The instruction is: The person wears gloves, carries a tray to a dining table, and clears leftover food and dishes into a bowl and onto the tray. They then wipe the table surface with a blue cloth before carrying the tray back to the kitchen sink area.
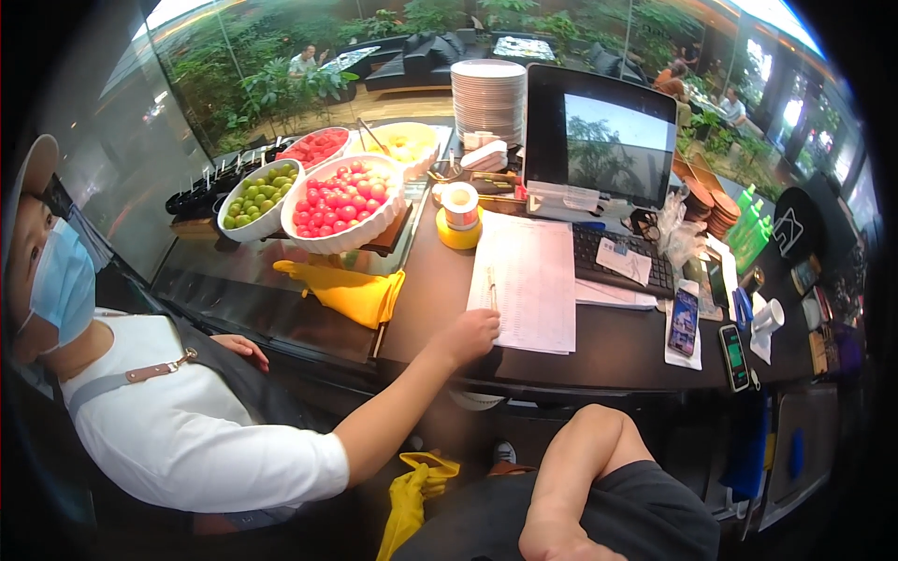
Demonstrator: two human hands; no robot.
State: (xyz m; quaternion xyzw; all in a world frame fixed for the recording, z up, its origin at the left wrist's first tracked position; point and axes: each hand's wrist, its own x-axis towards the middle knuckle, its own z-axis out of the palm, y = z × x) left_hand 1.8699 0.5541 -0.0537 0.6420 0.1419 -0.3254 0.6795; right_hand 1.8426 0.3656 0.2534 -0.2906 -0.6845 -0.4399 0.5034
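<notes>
head view: the yellow glove (pixel 405 510) is left of the right hand (pixel 566 546), long axis near to far; i cannot tell if that hand, cropped, is open.

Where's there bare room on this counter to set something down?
The brown counter is bare between the yellow cloth and the white sheets, beside the co-worker's hand. A smaller bare patch lies between the sheets and the phones. It's crowded farther right, around the white cup, and behind, around the monitor and plate stack.
</notes>
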